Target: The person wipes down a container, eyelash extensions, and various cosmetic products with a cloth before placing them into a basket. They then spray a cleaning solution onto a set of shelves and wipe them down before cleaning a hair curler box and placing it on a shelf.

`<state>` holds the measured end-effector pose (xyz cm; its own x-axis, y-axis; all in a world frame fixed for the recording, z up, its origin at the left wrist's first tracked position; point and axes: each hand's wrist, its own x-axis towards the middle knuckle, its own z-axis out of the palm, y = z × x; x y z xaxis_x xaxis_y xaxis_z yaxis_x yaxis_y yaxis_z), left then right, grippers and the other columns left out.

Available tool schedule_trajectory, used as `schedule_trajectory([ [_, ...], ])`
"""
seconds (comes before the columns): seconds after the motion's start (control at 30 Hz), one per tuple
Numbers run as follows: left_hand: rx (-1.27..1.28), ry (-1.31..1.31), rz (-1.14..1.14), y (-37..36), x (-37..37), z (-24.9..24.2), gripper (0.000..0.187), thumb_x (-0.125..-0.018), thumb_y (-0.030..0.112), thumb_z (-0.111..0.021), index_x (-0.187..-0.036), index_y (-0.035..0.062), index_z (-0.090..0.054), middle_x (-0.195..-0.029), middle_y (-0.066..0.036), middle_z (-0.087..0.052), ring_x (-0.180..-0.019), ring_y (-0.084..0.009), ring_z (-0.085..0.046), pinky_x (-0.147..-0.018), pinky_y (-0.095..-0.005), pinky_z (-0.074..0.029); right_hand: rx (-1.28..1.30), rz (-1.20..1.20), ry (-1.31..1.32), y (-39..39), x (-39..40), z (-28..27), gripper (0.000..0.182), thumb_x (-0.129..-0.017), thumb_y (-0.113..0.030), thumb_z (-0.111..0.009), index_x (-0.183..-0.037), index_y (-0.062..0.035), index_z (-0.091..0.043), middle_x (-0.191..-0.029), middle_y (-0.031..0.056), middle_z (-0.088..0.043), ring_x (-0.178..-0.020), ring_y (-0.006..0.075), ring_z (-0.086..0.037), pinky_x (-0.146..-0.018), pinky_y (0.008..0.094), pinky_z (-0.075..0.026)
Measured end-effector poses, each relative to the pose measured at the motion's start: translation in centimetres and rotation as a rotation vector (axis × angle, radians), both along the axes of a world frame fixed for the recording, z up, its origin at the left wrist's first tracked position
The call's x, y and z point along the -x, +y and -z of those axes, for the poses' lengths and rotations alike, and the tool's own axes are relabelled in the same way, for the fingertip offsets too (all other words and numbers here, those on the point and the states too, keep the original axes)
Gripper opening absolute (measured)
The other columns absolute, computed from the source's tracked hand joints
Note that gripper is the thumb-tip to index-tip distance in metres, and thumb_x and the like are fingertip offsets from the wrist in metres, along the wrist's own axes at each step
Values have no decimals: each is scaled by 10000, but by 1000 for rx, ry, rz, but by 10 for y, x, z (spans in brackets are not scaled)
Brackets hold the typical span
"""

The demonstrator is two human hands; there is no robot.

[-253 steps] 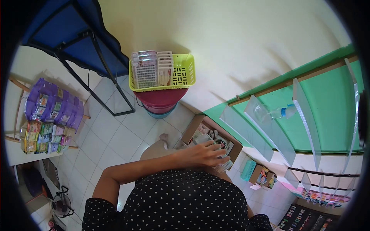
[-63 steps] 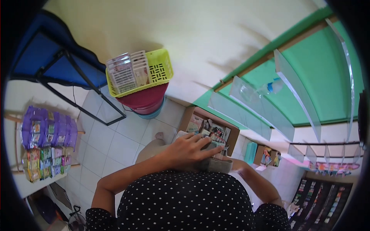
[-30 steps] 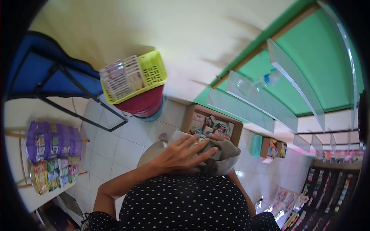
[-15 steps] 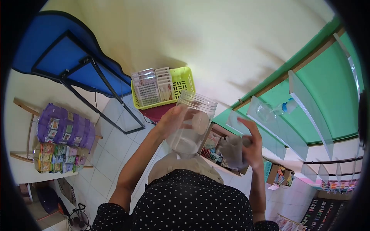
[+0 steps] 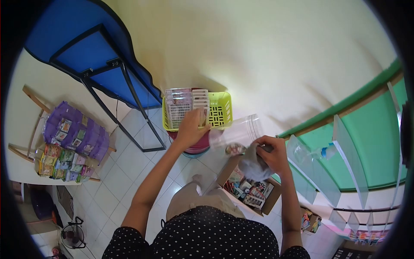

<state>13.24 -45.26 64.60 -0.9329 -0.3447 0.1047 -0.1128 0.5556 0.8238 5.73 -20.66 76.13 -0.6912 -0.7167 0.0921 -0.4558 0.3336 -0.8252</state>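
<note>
At the front edge of the yellow-green basket [image 5: 221, 96], my left hand [image 5: 192, 128] is beside the stacked clear-cased packs [image 5: 179, 105], its fingers partly hidden against them; whether it grips one cannot be made out. Pinched in my right hand [image 5: 272, 154] is a crumpled grey cloth [image 5: 254, 164], which hangs below the fingers. A clear plastic jar [image 5: 236, 131] lies tilted sideways between my hands, its ringed mouth end close above my right hand. It is slightly blurred.
Below the basket is a dark red container [image 5: 196, 144]. An open cardboard box [image 5: 269, 203] of small goods stands on the tiled floor. A blue folding table [image 5: 86, 47] leans at the left, near a purple display rack [image 5: 77, 131]. Green shelving [image 5: 366, 142] lines the right.
My left hand has left the jar and moved to the basket. The jar has tipped from upright to sideways, closer to my right hand. The basket appears farther right and lower in view.
</note>
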Motion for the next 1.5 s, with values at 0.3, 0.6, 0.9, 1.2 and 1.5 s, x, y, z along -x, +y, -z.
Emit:
schedule_trajectory([
  [0.3, 970, -144, 140, -53, 66, 24, 1031, -483, 451, -747, -1313, 86, -256, -1353, -174, -230, -1275, -347, -152, -997, -534, -165, -168, 41, 503, -99, 37, 79, 97, -697, -140, -613, -699, -47, -584, -594, 119, -590, -525, 296, -576, -515, 354, -458],
  [0.6, 886, -150, 178, -59, 56, 34, 1019, -512, 329, -767, -1339, 141, -203, -1399, -121, -143, -1291, -300, -140, -1017, -497, -160, -339, -129, 603, -131, 66, 123, 60, -693, -119, -573, -661, -72, -554, -598, 126, -576, -538, 295, -572, -515, 381, -461],
  [0.9, 835, -155, 199, -63, 55, 33, 995, -550, 327, -748, -1346, 144, -180, -1408, -111, -117, -1296, -303, -116, -1009, -515, -161, -399, -255, 648, -118, 88, 109, 105, -649, -83, -579, -735, -123, -624, -712, 69, -611, -637, 227, -593, -567, 326, -474],
  [1.2, 831, -151, 214, -63, 55, 32, 992, -557, 331, -743, -1345, 128, -175, -1407, -121, -111, -1297, -304, -108, -1009, -520, -152, -534, -553, 959, -116, 140, 99, 166, -581, -38, -580, -714, -113, -644, -1223, 6, -467, -740, 146, -583, -643, 268, -482],
  [1.5, 799, -143, 210, -63, 53, 32, 982, -560, 315, -746, -1345, 143, -180, -1410, -112, -107, -1297, -305, -111, -1010, -522, -150, -435, -132, 519, -130, 72, 98, 259, -721, -215, -602, -956, -106, -582, -960, 91, -557, -795, 269, -581, -684, 381, -456],
])
